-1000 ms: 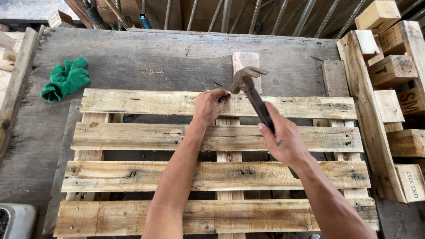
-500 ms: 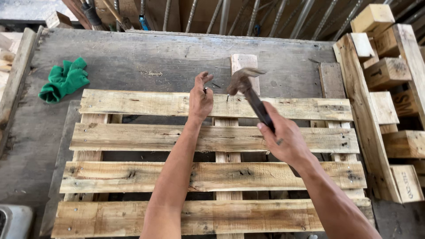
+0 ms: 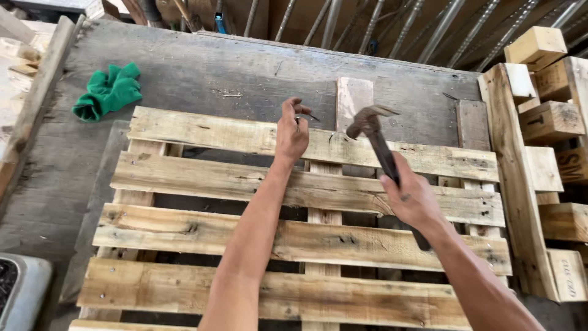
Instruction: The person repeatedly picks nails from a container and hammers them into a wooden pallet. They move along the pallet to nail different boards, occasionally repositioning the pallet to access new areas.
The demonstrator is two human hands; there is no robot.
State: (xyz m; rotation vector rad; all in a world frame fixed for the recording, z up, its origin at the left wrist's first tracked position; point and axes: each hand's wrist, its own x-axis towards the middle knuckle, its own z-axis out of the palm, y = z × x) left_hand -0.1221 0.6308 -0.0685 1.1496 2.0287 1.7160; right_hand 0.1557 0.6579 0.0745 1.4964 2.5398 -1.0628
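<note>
pallet (image 3: 202, 184): rough bare wood slats, knotty, matt | hammer (image 3: 375, 132): dull rusty metal head, dark matt handle | nail (image 3: 311, 116): thin dark metal | worktop (image 3: 202, 67): worn grey wood, scuffed | cloth (image 3: 108, 92): soft green fabric, far left | blocks (image 3: 548, 122): raw wood, right

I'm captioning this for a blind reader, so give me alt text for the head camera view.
A right hand holds a claw hammer raised over a wooden pallet on a grey workbench, while the left hand pinches a thin nail above the top slat. A green cloth lies at far left; wood blocks are stacked at right.
</note>
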